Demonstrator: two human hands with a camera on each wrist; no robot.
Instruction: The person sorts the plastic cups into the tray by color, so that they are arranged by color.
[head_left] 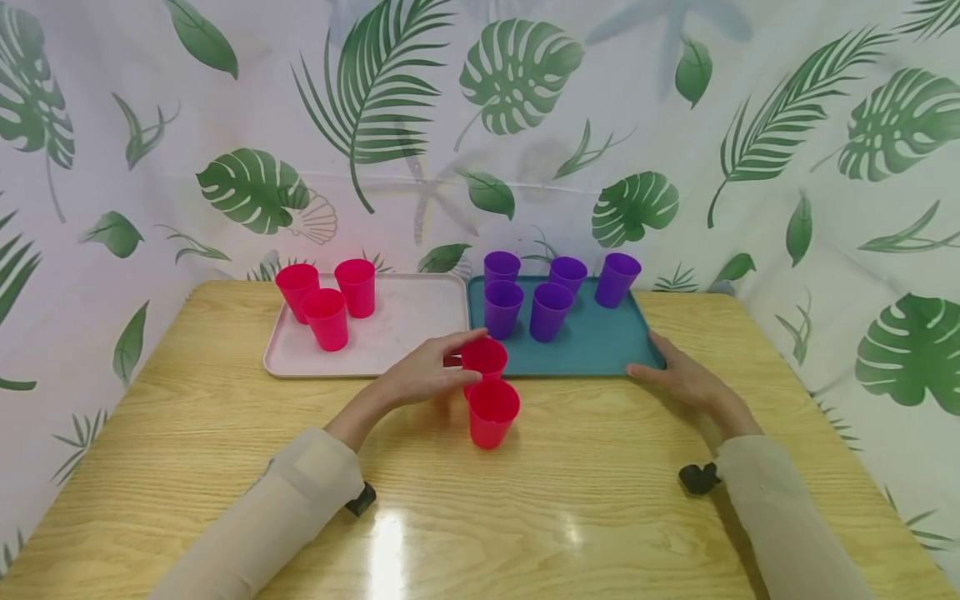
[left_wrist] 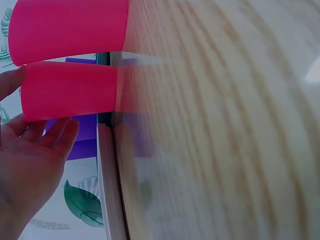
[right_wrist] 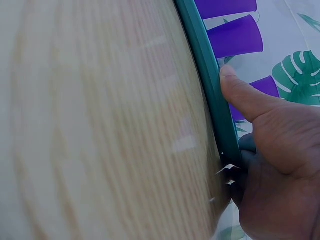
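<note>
Two red plastic cups stand upright on the table, one close in front of the other. My left hand (head_left: 431, 371) holds the rear red cup (head_left: 486, 357) between thumb and fingers; in the left wrist view that cup (left_wrist: 70, 90) has the thumb at its rim. The front red cup (head_left: 493, 414) stands nearer me, untouched. At the right, my right hand (head_left: 686, 377) grips the front right corner of the teal tray (head_left: 585, 358), its thumb over the rim (right_wrist: 227, 120). Several purple cups (head_left: 551, 312) stand upright on that tray.
A whitish tray (head_left: 405, 333) adjoins the teal one on the left and bears three red cups (head_left: 327, 320) at its left end. Behind both trays hangs a leaf-patterned cloth (head_left: 525, 150). The wooden table (head_left: 525, 517) extends toward me.
</note>
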